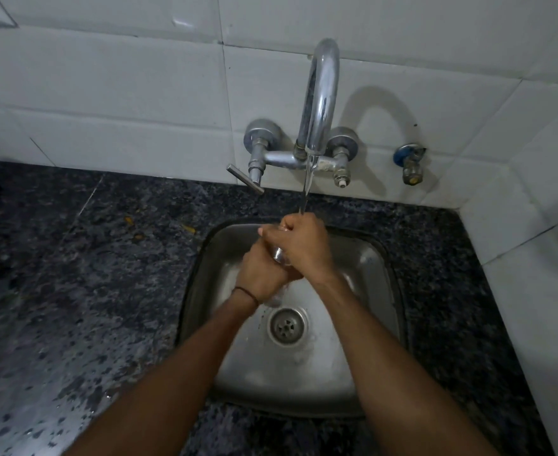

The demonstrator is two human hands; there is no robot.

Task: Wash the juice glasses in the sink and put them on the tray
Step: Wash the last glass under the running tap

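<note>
Over the steel sink (373, 291) both my hands wrap around a clear juice glass (279, 254), of which only a small glinting part shows between them. My left hand (261, 274) grips it from below and the left. My right hand (299, 245) curls over it from above and the right. Water runs from the chrome tap (320, 103) in a thin stream onto my right hand's knuckles. No tray is in view.
The sink's drain (286, 327) lies below my wrists. Dark speckled granite counter (90, 258) surrounds the sink, wet at the lower left. A lever handle (244, 179) sticks out left of the tap. A small blue-capped valve (411, 162) sits on the white tiled wall.
</note>
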